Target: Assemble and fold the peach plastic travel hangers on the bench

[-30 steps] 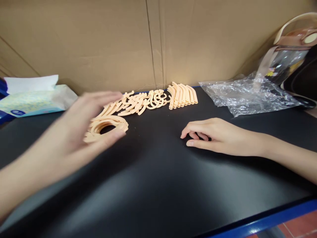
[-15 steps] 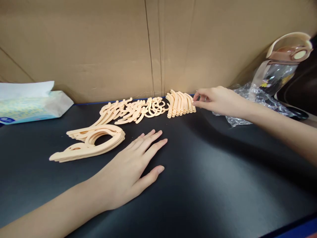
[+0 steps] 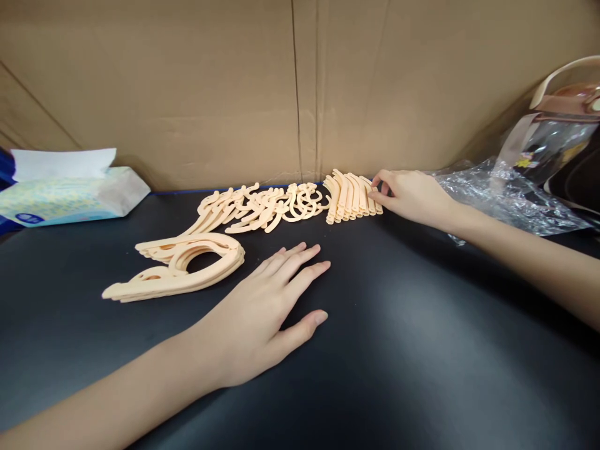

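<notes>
Backdrop: a brown cardboard wall (image 3: 187,94) with one vertical seam, standing along the far edge of the work surface. Below it, a matte black tabletop (image 3: 422,350) fills the lower half of the view.

The left hand (image 3: 262,312) lies palm down on the tabletop near the centre, fingers straight and slightly spread, holding nothing. Its fingertips point toward the far right, and it lies just right of a stack of large curved peach plastic parts (image 3: 187,269).

The right hand (image 3: 412,197) reaches in from the right. Its fingers are curled, with thumb and forefinger drawn together against the rightmost piece of a row of short curved peach pieces (image 3: 351,197). Whether that piece is actually gripped cannot be told.

At far right, a crumpled clear plastic bag (image 3: 510,200) lies on the tabletop, behind the right forearm. Above it is a transparent bottle with a tan handle and lid (image 3: 553,125), cut off by the frame. At far left, a soft tissue pack (image 3: 70,194) rests against the wall, with one white sheet standing up from it.

The stack of large parts lies flat, its pieces nested one on another. Behind it, a loose line of small peach hook pieces (image 3: 262,206) runs along the wall. It ends just beside the row of short pieces, which stand packed side by side at the foot of the seam.
</notes>
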`<state>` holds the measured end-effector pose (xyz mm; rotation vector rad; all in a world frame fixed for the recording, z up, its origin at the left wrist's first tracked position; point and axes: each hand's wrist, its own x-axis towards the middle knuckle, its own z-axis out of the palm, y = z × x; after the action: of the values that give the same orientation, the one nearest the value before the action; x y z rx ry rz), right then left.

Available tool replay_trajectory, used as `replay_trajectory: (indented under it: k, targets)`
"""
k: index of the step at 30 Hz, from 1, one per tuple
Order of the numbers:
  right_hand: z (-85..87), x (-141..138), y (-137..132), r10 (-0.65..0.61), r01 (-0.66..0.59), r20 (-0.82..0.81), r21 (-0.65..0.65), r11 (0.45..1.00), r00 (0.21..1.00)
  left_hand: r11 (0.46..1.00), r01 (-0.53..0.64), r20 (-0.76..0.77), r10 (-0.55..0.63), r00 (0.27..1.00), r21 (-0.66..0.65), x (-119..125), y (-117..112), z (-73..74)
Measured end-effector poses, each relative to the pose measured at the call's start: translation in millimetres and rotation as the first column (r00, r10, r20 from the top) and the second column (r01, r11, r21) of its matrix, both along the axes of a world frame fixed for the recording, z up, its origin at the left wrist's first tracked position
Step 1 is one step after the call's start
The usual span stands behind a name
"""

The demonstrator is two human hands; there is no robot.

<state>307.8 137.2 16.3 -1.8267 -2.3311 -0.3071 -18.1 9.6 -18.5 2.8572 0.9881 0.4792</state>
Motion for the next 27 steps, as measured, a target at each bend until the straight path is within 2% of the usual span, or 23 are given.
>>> replay_trajectory:
  k: [6,14,19,24,27]
  targets:
    - [-6.8,0.6,0.5,0.040,-0.040,-0.017,0.025,0.999,0.999,1.000,0.007,-0.002,-0.007,1.000,0.003,1.1,1.1,1.2]
    - [-5.6,6.4,2.5,-0.007,0.006,0.017,0.043,0.999,1.000,1.000,0.015,0.006,-0.015,1.000,-0.018,-0.3,-0.2,0.1]
    - [-4.7,9.7,4.9,-0.080,0.076,0.074,0.062,0.995,0.994,0.999,0.018,0.003,-0.018,1.000,-0.034,1.1,-0.5,5.0]
    - [-5.3,14.0,6.3,-0.174,0.165,0.104,0.089,0.982,0.979,0.996,0.011,-0.066,-0.017,0.998,-0.093,2.9,0.6,13.9]
    - [-6.1,16.0,8.5,-0.209,0.201,0.101,0.087,0.976,0.973,0.995,0.010,-0.045,-0.015,0.999,-0.103,2.9,0.6,16.5]
